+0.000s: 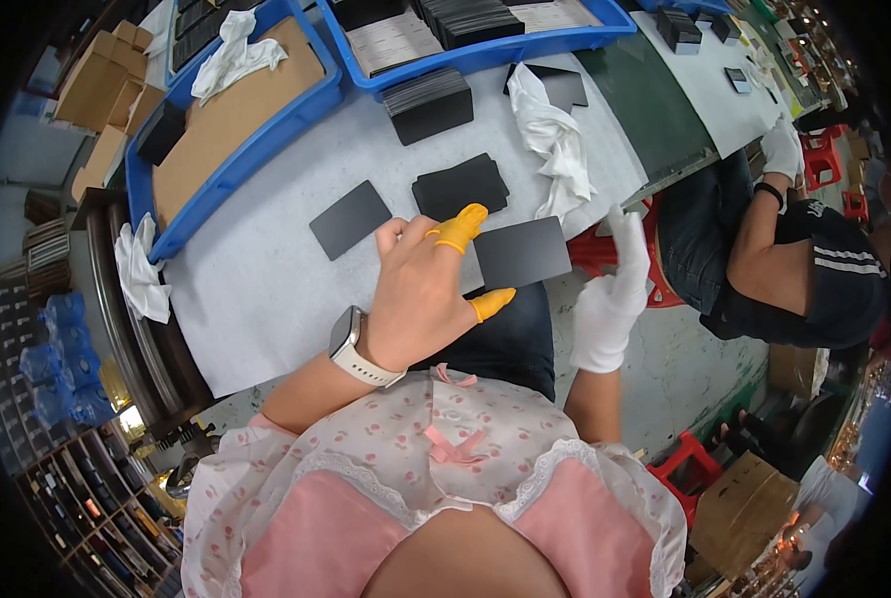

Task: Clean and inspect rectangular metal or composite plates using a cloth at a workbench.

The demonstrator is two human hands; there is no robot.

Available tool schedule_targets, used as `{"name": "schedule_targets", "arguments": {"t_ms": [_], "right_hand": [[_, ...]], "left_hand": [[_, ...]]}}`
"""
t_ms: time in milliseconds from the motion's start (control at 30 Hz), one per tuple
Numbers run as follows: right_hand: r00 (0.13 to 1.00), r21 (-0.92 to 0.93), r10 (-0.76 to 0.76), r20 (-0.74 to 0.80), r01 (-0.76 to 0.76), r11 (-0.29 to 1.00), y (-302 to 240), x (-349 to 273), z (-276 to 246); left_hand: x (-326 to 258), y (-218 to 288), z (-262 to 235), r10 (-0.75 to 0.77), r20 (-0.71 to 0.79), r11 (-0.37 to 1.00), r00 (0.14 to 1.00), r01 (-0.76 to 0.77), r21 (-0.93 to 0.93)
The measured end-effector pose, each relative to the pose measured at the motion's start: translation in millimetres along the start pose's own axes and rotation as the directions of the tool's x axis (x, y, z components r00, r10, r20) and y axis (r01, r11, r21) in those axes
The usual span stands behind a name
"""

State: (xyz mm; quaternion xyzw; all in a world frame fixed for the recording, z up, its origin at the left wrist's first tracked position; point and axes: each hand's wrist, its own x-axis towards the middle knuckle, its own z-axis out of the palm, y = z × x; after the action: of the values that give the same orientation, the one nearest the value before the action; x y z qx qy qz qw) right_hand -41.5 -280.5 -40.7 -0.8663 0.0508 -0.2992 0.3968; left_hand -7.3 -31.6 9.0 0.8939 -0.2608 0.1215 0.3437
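Note:
My left hand (420,284), with yellow finger cots on the thumb and fingers, grips a thin black rectangular plate (523,251) by its left side. The plate is held over the table's front edge, above my lap. Right of it, my right hand (610,299) wears a white glove; its fingers are stretched out, apart from the plate, with nothing visible in them. A single black plate (351,219) lies on the white-covered table (256,309), left of a small loose pile of black plates (459,187). Behind them stands a neat row of black plates (427,105).
Blue trays (341,85) stand along the back; one holds brown board and a white cloth (236,55). A crumpled white cloth (553,140) lies right of the pile, another (142,267) at the left edge. A co-worker (804,249) sits at the right by red stools (687,468).

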Motion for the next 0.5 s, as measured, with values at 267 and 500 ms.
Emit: {"name": "schedule_targets", "arguments": {"t_ms": [267,500], "right_hand": [[0.991,-0.109,-0.115,0.068,0.122,0.987,-27.2,-10.3,29.5],[0.553,0.59,0.478,0.682,-0.803,0.087,-70.0,-14.1,37.6]], "left_hand": [[-3.8,11.7,-8.1,-0.024,0.02,0.985,1.0,0.027,-0.171],[-11.0,1.2,16.2,0.112,0.062,0.993,0.992,-0.108,-0.052]]}}
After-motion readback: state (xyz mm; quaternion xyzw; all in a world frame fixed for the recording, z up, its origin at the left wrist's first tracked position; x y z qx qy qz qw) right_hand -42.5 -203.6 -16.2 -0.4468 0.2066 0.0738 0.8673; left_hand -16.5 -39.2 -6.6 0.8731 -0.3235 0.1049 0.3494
